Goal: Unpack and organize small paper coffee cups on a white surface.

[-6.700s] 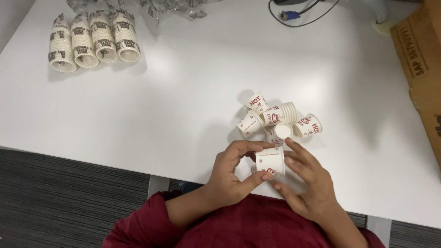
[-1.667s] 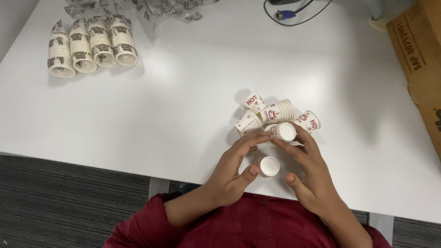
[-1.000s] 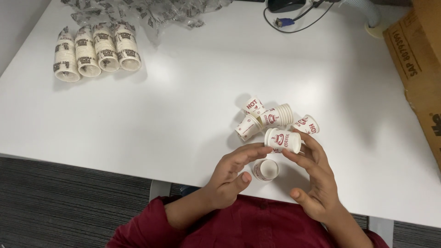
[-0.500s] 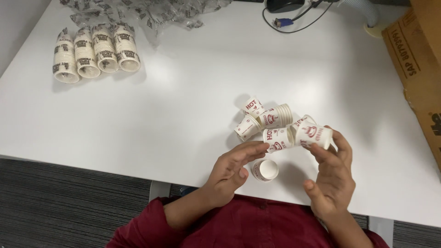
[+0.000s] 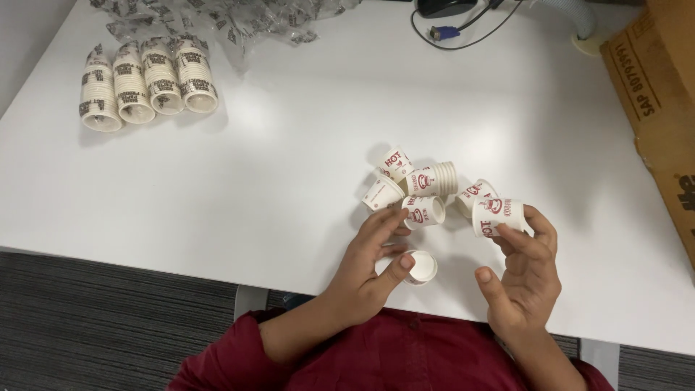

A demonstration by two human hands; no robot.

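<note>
Table: white table (image 5: 275, 188) fills the view; the person sits at its 6 o'clock edge.
Box: brown cardboard box (image 5: 662, 94) at 3 o'clock.
Wrappers: crumpled clear plastic wrappers (image 5: 232, 22) at 12 o'clock.
Sleeved stacks: four wrapped cup stacks (image 5: 145, 83) at 10 o'clock, unopened as far as shows.
Loose cups: small pile of loose paper cups (image 5: 416, 188) lying on their sides near centre, already separated.
Right hand: right hand (image 5: 525, 279) pinches one printed cup (image 5: 497, 216) by its fingertips, at 3 o'clock of the pile.
Left hand: left hand (image 5: 369, 271), fingers loosely curled, thumb touching an upright cup (image 5: 420, 266) at 6 o'clock of the pile.
</note>
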